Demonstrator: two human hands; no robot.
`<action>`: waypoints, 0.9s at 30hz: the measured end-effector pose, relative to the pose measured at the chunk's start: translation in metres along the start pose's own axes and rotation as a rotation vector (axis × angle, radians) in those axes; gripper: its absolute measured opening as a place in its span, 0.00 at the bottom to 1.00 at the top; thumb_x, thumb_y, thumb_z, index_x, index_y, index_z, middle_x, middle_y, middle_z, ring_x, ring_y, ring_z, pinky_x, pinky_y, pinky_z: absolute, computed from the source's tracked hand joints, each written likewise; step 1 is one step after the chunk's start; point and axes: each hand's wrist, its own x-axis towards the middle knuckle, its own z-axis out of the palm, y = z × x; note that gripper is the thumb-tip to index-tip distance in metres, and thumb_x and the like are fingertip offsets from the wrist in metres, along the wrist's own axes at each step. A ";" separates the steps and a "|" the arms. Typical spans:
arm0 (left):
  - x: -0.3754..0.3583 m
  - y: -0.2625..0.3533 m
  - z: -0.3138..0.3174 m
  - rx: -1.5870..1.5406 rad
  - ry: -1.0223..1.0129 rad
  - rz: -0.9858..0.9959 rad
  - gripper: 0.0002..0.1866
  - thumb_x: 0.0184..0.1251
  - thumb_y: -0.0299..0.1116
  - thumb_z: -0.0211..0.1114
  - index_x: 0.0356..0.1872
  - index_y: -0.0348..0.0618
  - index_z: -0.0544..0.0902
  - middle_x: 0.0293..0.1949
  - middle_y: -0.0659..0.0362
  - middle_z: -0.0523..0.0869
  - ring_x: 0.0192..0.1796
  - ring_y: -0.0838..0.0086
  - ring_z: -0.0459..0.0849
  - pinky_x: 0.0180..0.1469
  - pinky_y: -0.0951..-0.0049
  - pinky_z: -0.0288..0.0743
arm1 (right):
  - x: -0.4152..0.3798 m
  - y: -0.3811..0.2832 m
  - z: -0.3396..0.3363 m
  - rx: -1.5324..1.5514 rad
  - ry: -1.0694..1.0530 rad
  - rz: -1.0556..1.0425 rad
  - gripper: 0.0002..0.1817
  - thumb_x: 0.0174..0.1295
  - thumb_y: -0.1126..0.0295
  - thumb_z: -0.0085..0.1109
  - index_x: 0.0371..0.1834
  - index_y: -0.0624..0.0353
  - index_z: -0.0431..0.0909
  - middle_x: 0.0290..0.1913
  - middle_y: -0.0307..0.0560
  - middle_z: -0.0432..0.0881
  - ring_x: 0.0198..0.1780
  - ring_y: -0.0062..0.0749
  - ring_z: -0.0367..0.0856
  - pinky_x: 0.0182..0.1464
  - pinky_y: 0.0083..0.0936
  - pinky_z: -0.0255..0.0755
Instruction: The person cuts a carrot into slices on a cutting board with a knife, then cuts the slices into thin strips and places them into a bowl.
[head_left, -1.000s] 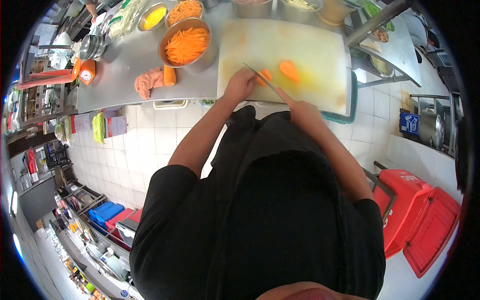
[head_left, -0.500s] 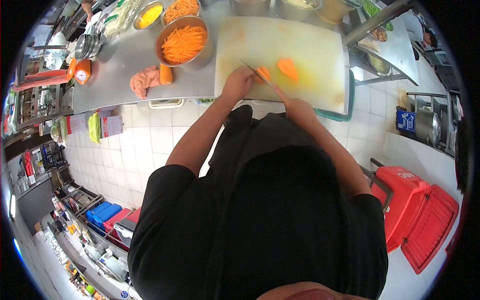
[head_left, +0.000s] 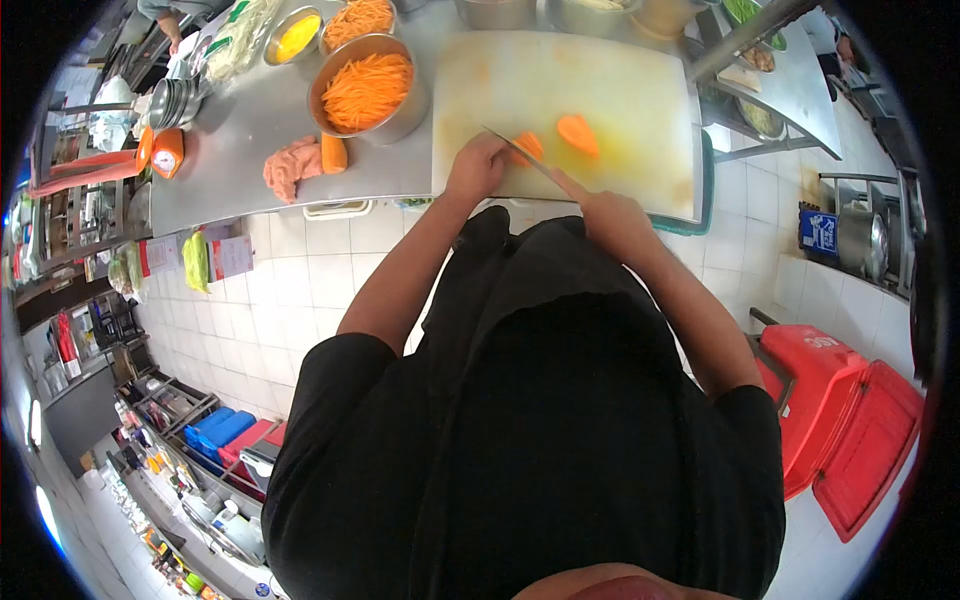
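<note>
On the large white cutting board, my right hand grips a knife with the index finger stretched along it. The blade runs diagonally up and left, its tip near my left hand. My left hand's fingers are curled at the left side of an orange carrot piece, pressing against it; the fingertips are partly hidden. The blade lies across the front of this piece. A second carrot piece rests flat to the right, touched by neither hand.
Left of the board stand a metal bowl of carrot strips, a carrot chunk and a crumpled pink cloth. An orange scale sits farther left. More bowls line the back. A red cooler with its lid open stands at right behind me.
My right hand has drawn the knife slightly right and toward me. My left hand stays at the carrot piece. The whole view has shifted slightly.
</note>
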 end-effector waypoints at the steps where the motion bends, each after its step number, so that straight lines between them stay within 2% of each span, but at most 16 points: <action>1: 0.001 0.001 0.001 -0.008 0.007 0.004 0.08 0.64 0.23 0.66 0.42 0.43 0.87 0.39 0.49 0.87 0.45 0.52 0.88 0.49 0.56 0.82 | 0.003 0.004 0.008 0.006 0.021 -0.009 0.48 0.61 0.81 0.58 0.86 0.35 0.58 0.31 0.62 0.85 0.34 0.59 0.87 0.39 0.54 0.78; 4: 0.003 0.000 0.001 -0.004 0.008 0.018 0.06 0.64 0.23 0.67 0.41 0.42 0.87 0.39 0.49 0.86 0.44 0.52 0.87 0.48 0.57 0.81 | 0.024 0.020 0.052 0.092 -0.018 0.046 0.47 0.66 0.75 0.56 0.88 0.27 0.51 0.38 0.64 0.89 0.39 0.62 0.90 0.43 0.55 0.81; 8: 0.004 0.005 0.000 -0.048 0.012 -0.022 0.04 0.66 0.27 0.65 0.39 0.40 0.86 0.39 0.49 0.86 0.45 0.50 0.86 0.50 0.54 0.80 | 0.027 0.034 0.068 0.161 0.160 -0.071 0.46 0.68 0.75 0.54 0.88 0.26 0.51 0.38 0.64 0.89 0.39 0.62 0.90 0.42 0.56 0.81; 11: 0.002 0.006 -0.004 -0.029 0.002 -0.027 0.04 0.66 0.27 0.66 0.39 0.39 0.86 0.38 0.48 0.86 0.44 0.49 0.85 0.49 0.54 0.80 | 0.029 0.035 0.062 0.076 0.114 -0.053 0.46 0.68 0.75 0.52 0.88 0.26 0.50 0.38 0.64 0.89 0.40 0.61 0.90 0.43 0.55 0.82; 16: 0.003 0.000 0.000 0.055 0.022 0.029 0.05 0.66 0.27 0.67 0.40 0.38 0.86 0.38 0.47 0.85 0.42 0.50 0.85 0.47 0.55 0.80 | 0.006 0.005 -0.005 0.017 -0.081 0.119 0.47 0.68 0.75 0.53 0.88 0.25 0.49 0.37 0.63 0.89 0.38 0.58 0.91 0.42 0.53 0.83; 19: -0.002 -0.001 0.002 -0.063 0.066 -0.068 0.06 0.68 0.27 0.68 0.42 0.37 0.86 0.38 0.47 0.85 0.40 0.52 0.86 0.44 0.57 0.81 | -0.008 0.004 -0.015 -0.019 0.113 0.127 0.46 0.68 0.75 0.52 0.88 0.25 0.52 0.36 0.60 0.88 0.37 0.57 0.90 0.41 0.52 0.83; 21: -0.006 -0.006 0.003 -0.163 0.080 -0.113 0.09 0.73 0.29 0.68 0.49 0.38 0.86 0.43 0.48 0.88 0.46 0.58 0.88 0.53 0.63 0.81 | -0.012 0.004 -0.031 -0.053 0.216 0.098 0.43 0.69 0.73 0.52 0.87 0.25 0.55 0.35 0.59 0.87 0.36 0.56 0.90 0.41 0.51 0.83; 23: -0.010 -0.012 0.004 -0.196 0.115 -0.150 0.12 0.73 0.27 0.69 0.55 0.39 0.86 0.43 0.52 0.89 0.43 0.69 0.88 0.48 0.68 0.83 | -0.009 -0.004 -0.057 -0.089 0.304 0.070 0.40 0.71 0.71 0.52 0.86 0.26 0.57 0.35 0.58 0.86 0.35 0.55 0.89 0.40 0.50 0.82; 25: -0.011 0.002 -0.011 -0.229 0.171 -0.138 0.16 0.73 0.27 0.69 0.59 0.40 0.84 0.40 0.56 0.88 0.40 0.75 0.86 0.46 0.72 0.82 | -0.004 -0.018 -0.091 -0.128 0.370 0.048 0.38 0.73 0.69 0.52 0.85 0.27 0.59 0.34 0.57 0.85 0.35 0.55 0.89 0.39 0.50 0.82; 26: -0.010 0.006 -0.019 -0.250 0.191 -0.119 0.21 0.73 0.25 0.69 0.65 0.40 0.81 0.38 0.58 0.87 0.38 0.78 0.84 0.45 0.74 0.81 | 0.004 -0.024 -0.105 -0.128 0.395 0.021 0.37 0.74 0.67 0.53 0.85 0.26 0.59 0.35 0.57 0.85 0.35 0.55 0.89 0.38 0.49 0.82; 27: -0.009 0.011 -0.027 -0.264 0.235 -0.106 0.23 0.71 0.23 0.69 0.66 0.40 0.80 0.38 0.58 0.85 0.37 0.77 0.83 0.43 0.75 0.80 | 0.013 -0.033 -0.119 -0.131 0.400 -0.004 0.37 0.74 0.67 0.55 0.85 0.27 0.58 0.35 0.57 0.85 0.35 0.55 0.88 0.40 0.50 0.82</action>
